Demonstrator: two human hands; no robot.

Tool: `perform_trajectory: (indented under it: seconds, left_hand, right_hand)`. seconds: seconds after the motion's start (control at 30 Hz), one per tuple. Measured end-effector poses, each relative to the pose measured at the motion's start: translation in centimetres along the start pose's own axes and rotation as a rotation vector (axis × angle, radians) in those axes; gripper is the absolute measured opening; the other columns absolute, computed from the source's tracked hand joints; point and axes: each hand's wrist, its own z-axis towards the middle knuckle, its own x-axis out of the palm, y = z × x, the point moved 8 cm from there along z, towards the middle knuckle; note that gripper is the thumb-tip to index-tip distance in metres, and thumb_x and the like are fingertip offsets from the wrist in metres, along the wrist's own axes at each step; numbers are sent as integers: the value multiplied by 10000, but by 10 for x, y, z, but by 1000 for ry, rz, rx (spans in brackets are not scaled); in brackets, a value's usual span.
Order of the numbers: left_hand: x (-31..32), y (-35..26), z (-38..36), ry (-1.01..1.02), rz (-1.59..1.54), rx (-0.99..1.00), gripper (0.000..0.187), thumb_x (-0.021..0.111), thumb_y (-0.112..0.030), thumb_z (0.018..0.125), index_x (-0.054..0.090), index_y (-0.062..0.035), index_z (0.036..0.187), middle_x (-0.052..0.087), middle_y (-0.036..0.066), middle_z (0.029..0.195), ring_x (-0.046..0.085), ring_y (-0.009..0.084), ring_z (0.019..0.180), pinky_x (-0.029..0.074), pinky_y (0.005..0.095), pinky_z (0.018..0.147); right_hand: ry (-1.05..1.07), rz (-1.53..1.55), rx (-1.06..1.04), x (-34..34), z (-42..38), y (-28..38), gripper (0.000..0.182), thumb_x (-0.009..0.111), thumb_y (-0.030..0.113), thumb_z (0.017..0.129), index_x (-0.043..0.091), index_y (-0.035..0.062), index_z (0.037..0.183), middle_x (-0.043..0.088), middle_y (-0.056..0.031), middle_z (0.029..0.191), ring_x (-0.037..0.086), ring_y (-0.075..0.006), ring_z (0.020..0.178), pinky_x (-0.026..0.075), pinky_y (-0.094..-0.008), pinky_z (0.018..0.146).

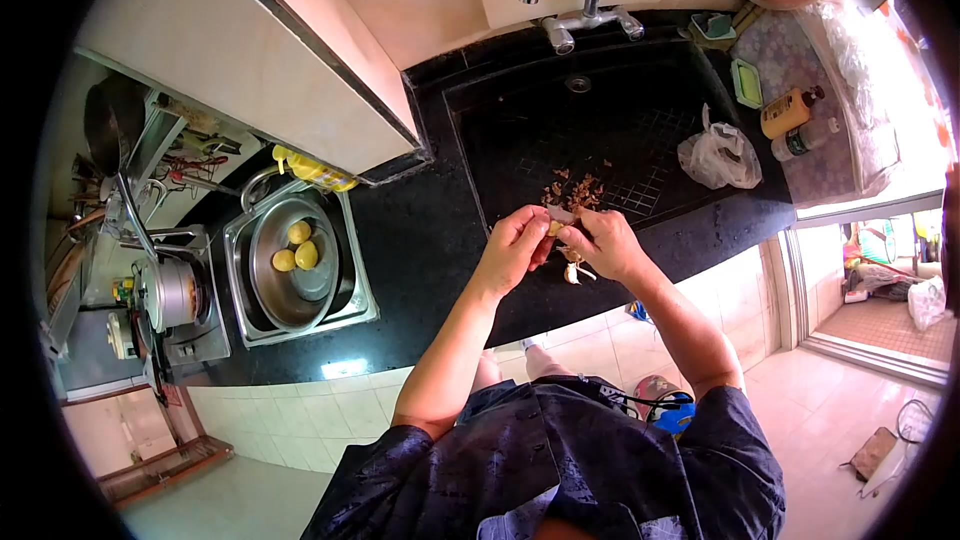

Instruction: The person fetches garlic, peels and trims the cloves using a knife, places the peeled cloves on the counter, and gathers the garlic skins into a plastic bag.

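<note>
Above the counter's front edge, my left hand (516,244) and my right hand (606,242) meet with fingers closed. Between their fingertips is a small pale yellow garlic clove (556,227), with a bit of papery skin (560,213) beside it. Both hands touch the clove, and the fingers partly cover it. Just below them on the black counter rests a whitish garlic bulb (572,270) with a stalk. Brown peelings (580,190) are scattered beyond my fingertips, at the near side of the black sink basin (500,130).
Left of me, a steel bowl (262,270) with yellow round pieces (306,255) stands in a steel sink (364,290). A faucet (590,20) overhangs the black basin. On the right are a plastic bag (720,155), bottles (788,114) and a green soap dish (746,83).
</note>
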Motion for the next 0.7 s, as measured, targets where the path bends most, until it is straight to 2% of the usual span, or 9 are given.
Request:
perform_trajectory:
  seconds: [0.17,0.27,0.37,0.47,0.57,0.67,0.7]
  left_hand:
    - [2,2,-3,-7,-30,20,215,495,-224,1034,600,-38,1013,551,-21,688,490,42,550,395,187,478]
    - [4,7,-4,-87,-119,-18,195,490,-209,1037,589,-44,1004,574,-2,706,523,53,564,417,193,480]
    - [5,11,-7,-249,-248,-13,203,506,-241,1028,602,-65,999,603,11,765,539,66,570,422,200,475]
    - [5,21,-6,-301,-322,2,190,511,-238,1025,604,-73,1018,626,23,814,556,76,593,435,208,489]
    - [0,27,-8,-437,-334,-35,190,497,-225,1034,585,-58,1042,642,42,849,572,73,633,453,206,512]
    - [-17,31,-3,-492,-354,67,172,509,-223,1026,605,-83,1053,649,36,882,589,85,693,479,232,587]
    - [-20,29,-3,-456,-357,45,173,505,-209,1027,604,-74,1069,654,38,893,593,88,711,486,230,622]
  right_hand:
    - [4,5,4,1,-4,-2,306,677,285,894,650,8,768,578,-178,582,611,-343,516,471,-390,486]
    - [-82,-58,-91,-4,-7,7,299,690,276,879,624,30,722,583,-154,571,607,-324,494,469,-385,466]
    - [-120,-182,-224,-3,-9,12,317,706,268,860,578,53,666,593,-129,566,608,-308,483,473,-385,457]
    - [-78,-208,-221,-1,-9,18,344,722,260,847,536,65,633,594,-121,562,610,-311,489,480,-394,462]
    - [-11,-216,-255,0,-10,25,326,726,255,844,555,58,648,603,-123,577,616,-313,503,484,-394,472]
    - [-10,-152,-210,3,-13,28,327,718,262,853,563,49,658,607,-129,589,623,-318,520,489,-392,485]
    - [-27,-153,-129,2,-10,20,328,716,268,856,567,45,666,609,-132,594,625,-322,525,489,-393,488]
